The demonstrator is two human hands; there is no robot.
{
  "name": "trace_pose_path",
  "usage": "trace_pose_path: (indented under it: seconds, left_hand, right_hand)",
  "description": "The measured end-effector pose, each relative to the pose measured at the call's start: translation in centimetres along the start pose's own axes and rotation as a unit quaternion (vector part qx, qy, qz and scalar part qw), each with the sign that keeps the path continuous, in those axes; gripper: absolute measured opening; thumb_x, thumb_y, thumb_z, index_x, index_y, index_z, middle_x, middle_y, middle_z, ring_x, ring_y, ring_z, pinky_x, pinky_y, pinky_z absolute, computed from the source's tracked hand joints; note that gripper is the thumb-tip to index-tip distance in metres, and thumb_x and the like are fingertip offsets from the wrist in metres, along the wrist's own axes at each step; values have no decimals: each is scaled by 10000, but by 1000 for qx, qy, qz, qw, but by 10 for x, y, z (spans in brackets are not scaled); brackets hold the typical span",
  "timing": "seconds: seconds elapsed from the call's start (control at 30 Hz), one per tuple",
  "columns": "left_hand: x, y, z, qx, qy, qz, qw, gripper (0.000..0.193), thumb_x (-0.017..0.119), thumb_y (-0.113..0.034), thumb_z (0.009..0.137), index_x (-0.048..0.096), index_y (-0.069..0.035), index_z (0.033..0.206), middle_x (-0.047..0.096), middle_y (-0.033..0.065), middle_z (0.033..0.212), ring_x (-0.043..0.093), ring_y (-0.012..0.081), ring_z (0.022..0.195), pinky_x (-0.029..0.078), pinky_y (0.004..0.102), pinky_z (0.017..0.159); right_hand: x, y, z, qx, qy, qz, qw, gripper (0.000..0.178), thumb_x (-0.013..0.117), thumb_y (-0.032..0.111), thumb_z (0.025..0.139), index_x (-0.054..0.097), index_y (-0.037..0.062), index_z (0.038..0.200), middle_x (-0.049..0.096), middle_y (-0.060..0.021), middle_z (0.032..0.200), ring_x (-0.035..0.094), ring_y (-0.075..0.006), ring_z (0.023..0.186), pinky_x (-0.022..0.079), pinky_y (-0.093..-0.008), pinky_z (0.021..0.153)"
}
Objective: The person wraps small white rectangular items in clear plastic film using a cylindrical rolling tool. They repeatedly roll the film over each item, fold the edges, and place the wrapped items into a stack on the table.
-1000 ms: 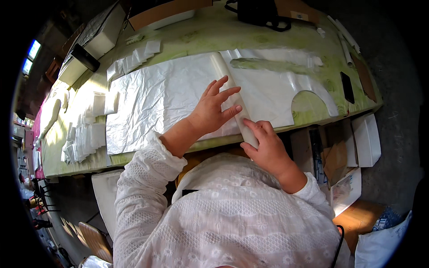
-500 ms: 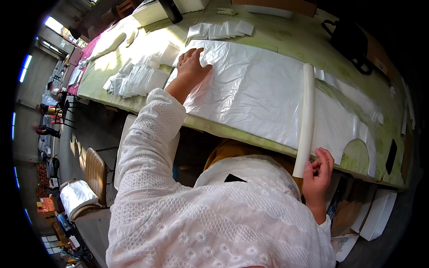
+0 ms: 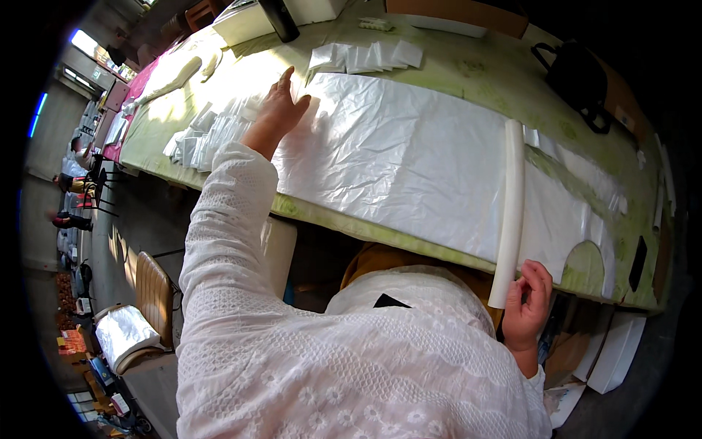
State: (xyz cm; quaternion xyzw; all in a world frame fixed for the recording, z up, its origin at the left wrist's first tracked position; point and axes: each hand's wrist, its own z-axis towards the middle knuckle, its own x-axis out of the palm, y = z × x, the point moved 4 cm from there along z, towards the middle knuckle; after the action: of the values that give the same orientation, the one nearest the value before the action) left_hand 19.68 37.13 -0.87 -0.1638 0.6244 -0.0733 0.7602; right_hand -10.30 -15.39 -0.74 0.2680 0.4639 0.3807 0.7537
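"As I watch from here through the head camera, how do you read the left hand [image 3: 281, 106]?"

"Spread and released, index finger stretched away from the body. I see it over the left end of a wide, crinkled sheet of whitish plastic [image 3: 395, 157], but I cannot tell whether it touches. Just left of it lies a heap of small, flat, white packets [image 3: 212, 135]; beyond it and to its right, a second row of flat white packets [image 3: 365, 57]."

"And the right hand [image 3: 528, 300]?"

"Its fingers are half curled; I cannot tell whether they grip anything. Just to its left is the near end of a long, off-white, tube-shaped roll [image 3: 510, 212], which lies across the plastic and runs away from the hand, its near end jutting over the edge of the green-patterned table cover [image 3: 453, 84]."

"Any writing I could read from my seat?"

"Far beyond the right hand, past a black fabric bag with straps [image 3: 578, 84], I find a small pale label [image 3: 624, 117] on a brown cardboard box [image 3: 620, 91]; its print is too small for me. Nearer, to the right of that hand, lies a flat, dark, rectangular object [image 3: 638, 263]."
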Motion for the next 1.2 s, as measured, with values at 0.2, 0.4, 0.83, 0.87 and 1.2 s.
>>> trace_pose_path:
  seconds: [0.2, 0.4, 0.83, 0.87, 1.2]
  left_hand:
    - [5, 2, -8, 19, 58, 25, 998, 932, 676, -228, 872, 161, -270, 1647, 478, 219, 1533, 499, 413, 1383, 418, 444, 1147]
    - [-14, -23, -25, -28, 108, 12, 994, 982, 656, -179, 840, 116, -238, 1657, 531, 243, 1484, 526, 416, 1357, 431, 437, 1134]
    - [-1, 17, -1, -122, -18, 39, 992, 731, 668, -245, 922, 350, -223, 1580, 525, 164, 1492, 505, 345, 1380, 419, 423, 1140]
    - [-9, 16, 1, -150, -33, 38, 987, 693, 661, -261, 936, 376, -219, 1566, 517, 154, 1498, 505, 341, 1378, 417, 416, 1142]
    - [-9, 7, 18, 47, 29, 322, 945, 486, 470, -160, 1061, 514, -363, 1500, 216, -20, 1712, 124, 263, 1593, 117, 550, 1269]
  right_hand:
    - [2, -1, 2, -4, 7, -17, 1000, 344, 639, -65, 907, 632, 14, 1241, 577, -149, 1301, 567, -138, 836, 510, -266, 752]
    - [2, -3, 1, -6, 9, -26, 1000, 325, 642, -53, 914, 634, 8, 1233, 579, -150, 1294, 571, -138, 829, 515, -269, 745]
    - [6, -7, 1, -3, 28, -44, 999, 293, 651, -28, 920, 643, 12, 1210, 586, -148, 1273, 579, -151, 805, 520, -283, 732]
    - [7, -7, 1, -2, 28, -46, 999, 292, 652, -27, 919, 643, 11, 1209, 587, -148, 1271, 580, -153, 807, 521, -285, 731]
    - [10, -5, 6, -7, 35, -67, 997, 273, 649, -23, 922, 647, 6, 1193, 594, -151, 1256, 592, -167, 830, 525, -289, 733]
